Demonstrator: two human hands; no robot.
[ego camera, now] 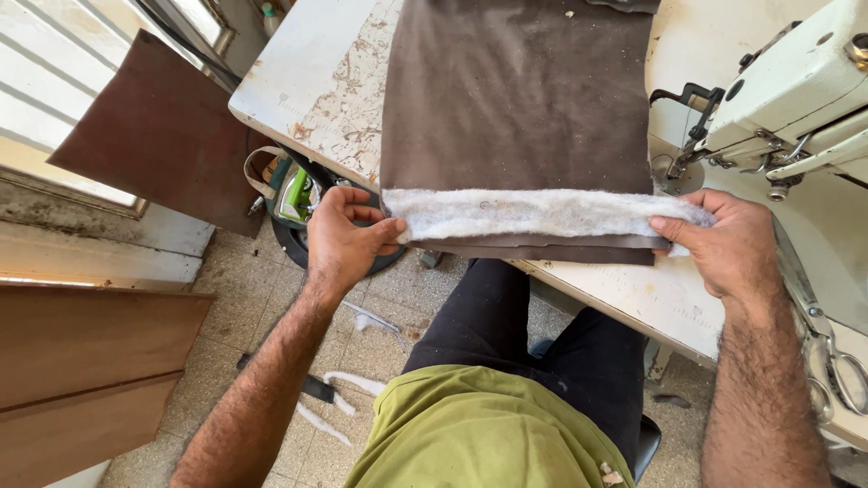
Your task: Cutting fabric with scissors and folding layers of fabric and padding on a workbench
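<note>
A brown sheet of fabric (515, 99) lies flat on a worn white worktable (307, 63), its near edge hanging just over the table's front. Along that edge lies a strip of white fluffy padding (533, 213). My left hand (344, 239) pinches the strip's left end together with the brown edge. My right hand (723, 242) pinches its right end the same way. The strip is stretched straight between both hands.
A white sewing machine (796, 90) stands on the table at right, its needle area close to my right hand. Scissors (836, 366) lie at the right edge. Brown boards (163, 136) lean at left. White scraps (348, 384) lie on the tiled floor.
</note>
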